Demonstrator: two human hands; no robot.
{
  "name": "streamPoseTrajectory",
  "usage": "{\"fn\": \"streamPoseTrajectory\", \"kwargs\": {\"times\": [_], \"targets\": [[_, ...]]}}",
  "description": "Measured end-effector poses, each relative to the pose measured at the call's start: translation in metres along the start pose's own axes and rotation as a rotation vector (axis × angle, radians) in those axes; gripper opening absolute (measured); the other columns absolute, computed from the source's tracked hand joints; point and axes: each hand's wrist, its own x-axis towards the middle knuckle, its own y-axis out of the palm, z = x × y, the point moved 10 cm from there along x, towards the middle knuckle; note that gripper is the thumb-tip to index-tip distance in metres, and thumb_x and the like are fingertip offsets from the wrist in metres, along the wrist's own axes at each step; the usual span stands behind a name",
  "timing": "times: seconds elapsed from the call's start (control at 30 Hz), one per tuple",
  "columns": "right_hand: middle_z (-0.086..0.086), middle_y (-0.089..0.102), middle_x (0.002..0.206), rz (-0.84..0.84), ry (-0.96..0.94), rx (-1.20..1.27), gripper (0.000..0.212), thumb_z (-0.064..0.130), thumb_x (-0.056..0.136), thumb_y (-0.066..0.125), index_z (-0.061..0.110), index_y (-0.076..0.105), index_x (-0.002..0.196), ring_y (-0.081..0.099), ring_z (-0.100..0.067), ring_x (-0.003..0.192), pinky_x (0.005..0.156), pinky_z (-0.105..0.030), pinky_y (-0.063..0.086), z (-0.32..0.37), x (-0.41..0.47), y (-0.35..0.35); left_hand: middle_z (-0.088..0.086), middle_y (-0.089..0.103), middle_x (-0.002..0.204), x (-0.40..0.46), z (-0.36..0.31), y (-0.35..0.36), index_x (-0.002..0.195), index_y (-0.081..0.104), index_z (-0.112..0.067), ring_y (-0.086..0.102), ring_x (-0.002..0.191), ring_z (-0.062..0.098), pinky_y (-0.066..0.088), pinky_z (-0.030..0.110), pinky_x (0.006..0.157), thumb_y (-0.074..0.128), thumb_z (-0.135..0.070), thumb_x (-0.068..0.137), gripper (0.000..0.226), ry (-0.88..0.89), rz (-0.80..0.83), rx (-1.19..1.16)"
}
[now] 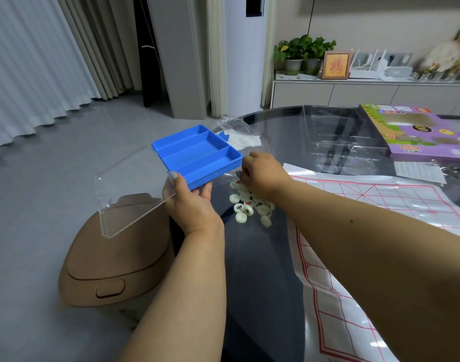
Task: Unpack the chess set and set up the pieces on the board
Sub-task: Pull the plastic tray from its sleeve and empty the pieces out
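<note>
One clear lid (pixel 129 194) is being held off the table's (pixel 250 270) left edge, above a tan bin (pixel 114 267), hinged open from a blue tray (pixel 197 155). Tray, three compartments, emptied, is being gripped by the left hand (pixel 192 202), thumb on its near rim. Pieces (pixel 250 202), pale discs, are being left heaped on dark glass just left of the board (pixel 367 231). Right hand (pixel 260 173), fingers curled at the heap; whether a piece is pinched cannot be told. Unpacking is judged done; no piece is being shown on the grid. Open room: board unfolded flat, near the table's near edge.
</note>
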Motion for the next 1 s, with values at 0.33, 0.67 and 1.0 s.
{"fn": "streamPoseTrajectory", "kwargs": {"times": [0.33, 0.67, 1.0], "targets": [[-0.003, 0.046, 0.083, 0.0, 0.018, 0.272, 0.026, 0.026, 0.093, 0.052, 0.002, 0.054, 0.083, 0.044, -0.017, 0.074, 0.06, -0.027, 0.033, -0.001, 0.002, -0.005, 0.007, 0.066, 0.103, 0.0, 0.001, 0.001, 0.119, 0.051, -0.011, 0.068, 0.099, 0.02, 0.058, 0.036, 0.08, 0.048, -0.028, 0.1, 0.026, -0.004, 0.011, -0.005], [-0.004, 0.052, 0.069, -0.092, 0.396, 1.088, 0.033, 0.017, 0.099, 0.04, 0.01, 0.055, 0.071, 0.045, -0.013, 0.061, 0.059, -0.024, 0.039, -0.041, 0.002, -0.015, 0.009, 0.066, 0.108, 0.002, 0.004, 0.002, 0.115, 0.055, -0.011, 0.068, 0.1, 0.022, 0.059, 0.035, 0.077, 0.048, -0.028, 0.1, 0.023, -0.021, 0.028, -0.001], [-0.008, 0.052, 0.07, -0.18, 0.519, 1.408, 0.043, 0.031, 0.102, 0.032, 0.006, 0.054, 0.076, 0.049, -0.016, 0.062, 0.058, -0.024, 0.046, -0.059, -0.002, -0.023, 0.006, 0.068, 0.107, 0.001, 0.009, 0.01, 0.108, 0.06, -0.015, 0.069, 0.098, 0.019, 0.058, 0.034, 0.077, 0.046, -0.028, 0.1, 0.021, -0.05, 0.116, 0.014]]}}
